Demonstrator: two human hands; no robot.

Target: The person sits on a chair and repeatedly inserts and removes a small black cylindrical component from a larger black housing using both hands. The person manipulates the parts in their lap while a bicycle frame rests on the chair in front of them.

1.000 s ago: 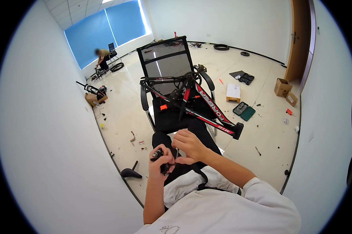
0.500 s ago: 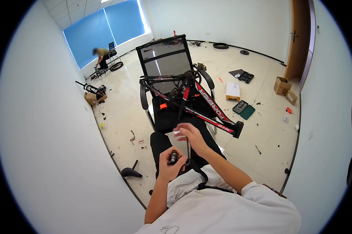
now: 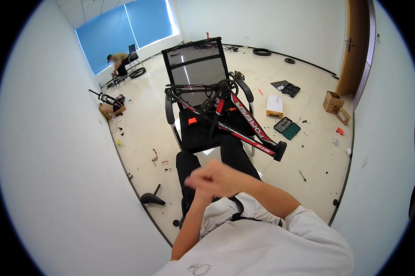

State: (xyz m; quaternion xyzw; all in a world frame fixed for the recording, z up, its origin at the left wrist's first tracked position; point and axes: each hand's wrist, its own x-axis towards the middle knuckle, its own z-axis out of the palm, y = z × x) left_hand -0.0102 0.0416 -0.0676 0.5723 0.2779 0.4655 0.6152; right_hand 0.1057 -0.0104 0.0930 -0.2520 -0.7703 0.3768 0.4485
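Note:
My right hand (image 3: 218,178) is curled closed above my lap and smeared by motion; whatever it grips is hidden. Directly beneath it is my left hand (image 3: 203,197), showing little more than its wrist, with the fingers covered. In front of my knees, a black, red and white bicycle frame (image 3: 249,120) lies across the seat of a black mesh-backed chair (image 3: 196,141), its head tube pointing right. A crankset (image 3: 227,87) is still on the frame. Near the frame, a small orange object (image 3: 192,121) rests on the seat.
A bicycle saddle (image 3: 153,198) lies on the floor at left. To the right are a green tool case (image 3: 291,132), a white-topped box (image 3: 275,105), a black case (image 3: 290,90) and a cardboard box (image 3: 331,102). Far left, another person (image 3: 120,62) bends over parts near a tire (image 3: 137,73).
My right hand has swung down and left over my left hand, closing. The dark ribbed cylindrical part in my left hand and the thin bent rod beside it are now out of sight.

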